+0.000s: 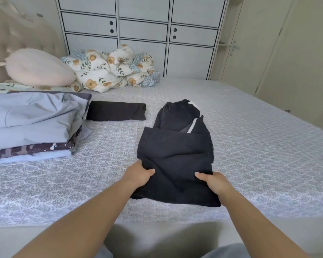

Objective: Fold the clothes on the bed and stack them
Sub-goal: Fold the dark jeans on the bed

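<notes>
Dark trousers [177, 155] mid-bed, partly folded: lower part doubled back over upper part, white stripe showing at far end near waistband. Left hand [140, 174] gripping left edge of the fold, thumb on top of fabric, other fingers tucked under & out of sight. Right hand [212, 181] same on right edge: thumb on top, pointing inward, rest of fingers hidden under cloth, so can't tell how they lie. Both forearms reaching fwd from bottom of view, trousers between them. Near hem lying flat on bed [250, 146], which has grey-white patterned cover. To the left, stack of folded clothes [32, 123]: pale blue-grey items on top, a camo-print piece lower down, light blue at bottom. Just beside stack, touching or nearly touching its far right corner, a small dark folded garment [117, 111] flat on cover, apart from trousers. At head end, pink cushion [38, 67] resting on floral pillow, w/ bunched floral quilt [112, 69] beside it. Behind bed, white cabinet w/ dark-lined panels [142, 25]; pale doors [280, 53] at right.
</notes>
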